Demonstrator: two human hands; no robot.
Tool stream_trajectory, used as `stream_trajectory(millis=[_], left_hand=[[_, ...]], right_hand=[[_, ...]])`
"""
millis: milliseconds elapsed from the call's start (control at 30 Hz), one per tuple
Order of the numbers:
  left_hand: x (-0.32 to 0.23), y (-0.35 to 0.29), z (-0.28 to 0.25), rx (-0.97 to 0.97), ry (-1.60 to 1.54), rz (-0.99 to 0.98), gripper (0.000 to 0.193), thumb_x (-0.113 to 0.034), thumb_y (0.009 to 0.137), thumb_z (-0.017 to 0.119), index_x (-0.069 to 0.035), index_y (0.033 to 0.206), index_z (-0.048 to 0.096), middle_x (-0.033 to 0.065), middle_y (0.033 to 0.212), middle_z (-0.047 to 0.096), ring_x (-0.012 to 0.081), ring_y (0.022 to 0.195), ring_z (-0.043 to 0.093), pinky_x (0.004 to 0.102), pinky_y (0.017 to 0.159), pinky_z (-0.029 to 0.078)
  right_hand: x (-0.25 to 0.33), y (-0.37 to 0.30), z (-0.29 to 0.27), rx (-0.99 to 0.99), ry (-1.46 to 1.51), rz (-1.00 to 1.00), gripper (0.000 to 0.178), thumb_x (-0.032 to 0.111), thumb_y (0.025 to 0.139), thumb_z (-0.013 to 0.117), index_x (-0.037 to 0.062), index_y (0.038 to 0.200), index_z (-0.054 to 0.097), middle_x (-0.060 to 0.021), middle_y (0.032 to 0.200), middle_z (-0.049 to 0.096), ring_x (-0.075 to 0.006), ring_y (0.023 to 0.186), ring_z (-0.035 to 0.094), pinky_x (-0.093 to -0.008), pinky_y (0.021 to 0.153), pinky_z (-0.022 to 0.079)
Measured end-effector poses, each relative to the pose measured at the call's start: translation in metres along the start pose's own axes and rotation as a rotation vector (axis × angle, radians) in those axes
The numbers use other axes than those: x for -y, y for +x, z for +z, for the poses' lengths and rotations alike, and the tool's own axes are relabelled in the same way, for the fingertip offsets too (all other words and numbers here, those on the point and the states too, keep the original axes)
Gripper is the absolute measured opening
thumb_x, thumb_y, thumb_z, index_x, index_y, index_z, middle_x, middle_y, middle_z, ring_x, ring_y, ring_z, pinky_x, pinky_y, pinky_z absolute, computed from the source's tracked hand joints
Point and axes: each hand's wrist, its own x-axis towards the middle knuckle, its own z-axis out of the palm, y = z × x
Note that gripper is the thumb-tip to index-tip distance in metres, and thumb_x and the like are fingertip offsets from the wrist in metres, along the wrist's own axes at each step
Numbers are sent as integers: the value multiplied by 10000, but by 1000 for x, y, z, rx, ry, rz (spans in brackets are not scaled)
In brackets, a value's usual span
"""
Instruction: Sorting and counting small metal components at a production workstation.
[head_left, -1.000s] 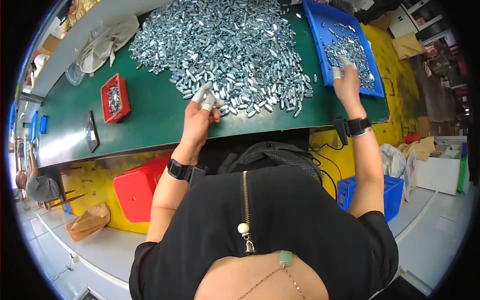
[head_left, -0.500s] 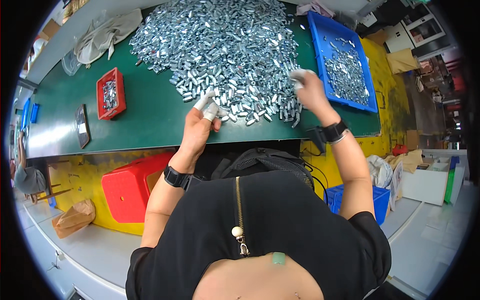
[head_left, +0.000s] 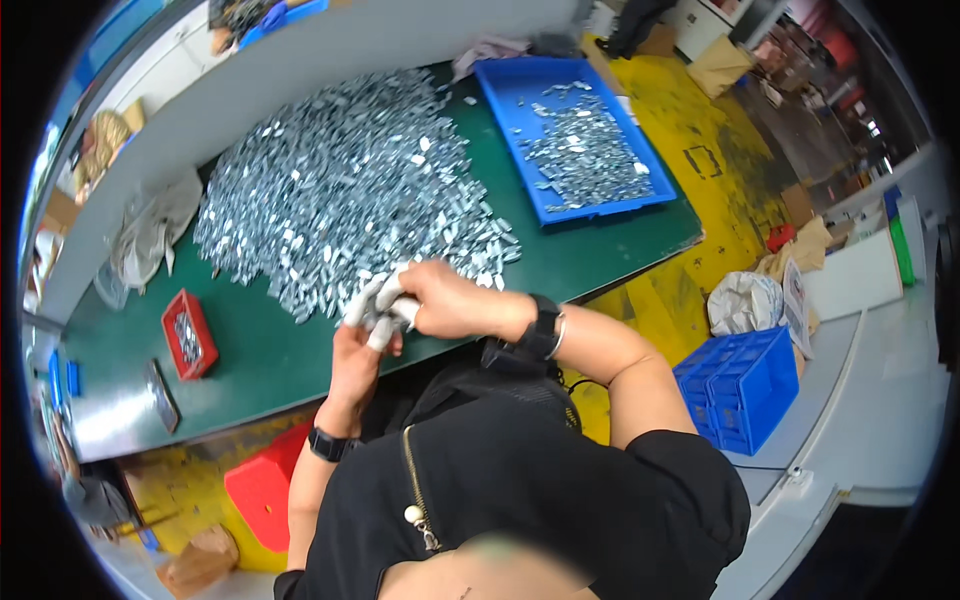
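Observation:
My left hand (head_left: 356,362) and my right hand (head_left: 446,303) meet at the near edge of a wide heap of small silvery metal pieces (head_left: 340,190). White coverings wrap several fingertips on both hands. The fingers of both are bent together, and grey metallic bits show between them, mostly hidden, so their number cannot be made out. The right hand reaches in from the right, its fingertips over those of the left. The heap lies on a green tabletop (head_left: 560,262).
A blue tray (head_left: 508,135) with more metal pieces stands at the right. At the left are a red bin (head_left: 208,340) holding some pieces, a dark phone-like slab (head_left: 161,396) and a pale cloth (head_left: 160,225). Below are a red stool (head_left: 262,492) and a blue crate (head_left: 765,395).
My right hand has come from the heap's right edge, beside the blue tray, over to my left hand; their fingers now meet. The whole view has turned and shifted.

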Motion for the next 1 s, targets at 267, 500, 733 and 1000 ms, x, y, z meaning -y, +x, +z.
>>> stream_trajectory(millis=[267, 500, 733, 1000], left_hand=[[-11, 14, 18, -24, 196, 52, 482, -94, 888, 532, -6, 1322, 343, 65, 962, 582, 115, 655, 559, 241, 610, 482], [-9, 13, 23, 38, 151, 116, 470, -49, 881, 523, -4, 1317, 353, 61, 984, 584, 110, 718, 578, 243, 645, 496], [-6, 13, 16, 13, 229, 232, 478, 0, 861, 526, -10, 1314, 372, 61, 1034, 570, 99, 764, 553, 235, 656, 470], [-7, 7, 6, -73, 209, 273, 454, -41, 880, 521, -16, 1310, 379, 48, 954, 577, 84, 718, 545, 218, 639, 461]], right_hand=[[-3, -24, -3, -275, -120, -117, 149, 10, 757, 545, 7, 902, 578, -184, 817, 576, -345, 767, 555, -400, 669, 463], [-1, -30, -12, -310, -95, -105, 159, 32, 793, 527, 0, 944, 567, -166, 860, 577, -332, 779, 556, -384, 697, 458], [-6, -23, -3, -331, -45, -82, 128, 66, 830, 498, -5, 925, 547, -173, 834, 576, -354, 769, 560, -406, 675, 453], [6, -6, 8, -281, -2, -20, 92, 60, 834, 486, -4, 889, 525, -171, 770, 591, -378, 696, 570, -409, 606, 457]])
